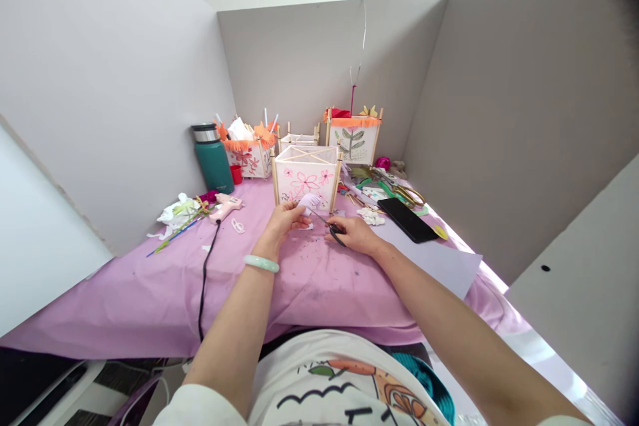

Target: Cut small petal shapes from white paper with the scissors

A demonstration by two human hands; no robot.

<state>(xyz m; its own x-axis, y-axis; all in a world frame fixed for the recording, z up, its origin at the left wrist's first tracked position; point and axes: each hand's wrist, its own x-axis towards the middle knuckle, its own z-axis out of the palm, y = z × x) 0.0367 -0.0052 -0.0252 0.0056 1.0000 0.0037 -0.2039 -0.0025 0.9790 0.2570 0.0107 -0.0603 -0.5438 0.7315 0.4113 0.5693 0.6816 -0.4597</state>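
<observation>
Between the fingers and thumb of my left hand is a small piece of pale purple paper. My right hand is closed round the dark handles of a pair of scissors. The scissor blades point up and left and reach the paper's edge; whether they are cutting into it I cannot tell. Just behind both hands stands a white paper lantern on a wooden stick frame, with pink flowers drawn on its front. My hands and the paper hide part of its lower edge.
At the left are a teal bottle, a pink glue gun with a black cord and crumpled white tissue. At the right lie a black phone, a pale purple sheet and scattered craft tools. A leaf-painted lantern stands behind.
</observation>
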